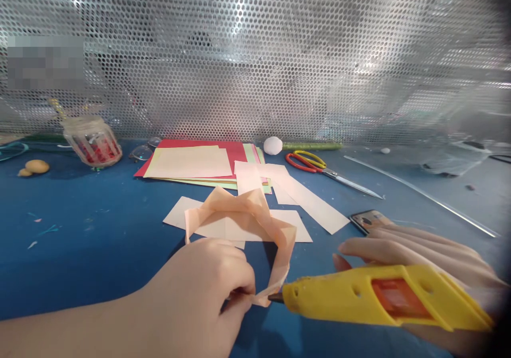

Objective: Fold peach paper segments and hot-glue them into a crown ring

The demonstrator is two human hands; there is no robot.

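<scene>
My left hand [211,289] pinches the near end of a folded peach paper strip [285,235], which bends round into an angular ring standing above the blue table. From the right, my right hand [423,251] holds a yellow hot glue gun [351,297] with an orange panel in its side. The gun's dark nozzle meets the strip just right of my left fingertips. Part of my right hand is hidden behind the gun's body. Under and behind the ring lie cut pale paper strips [315,204].
Behind the strips are stacked coloured paper sheets [187,161], scissors [315,164] with red and yellow handles, and a white ball [273,146]. A phone [369,219] and clear glue stick [423,196] lie right. A glass jar [92,141] stands left, before a perforated metal screen [223,55].
</scene>
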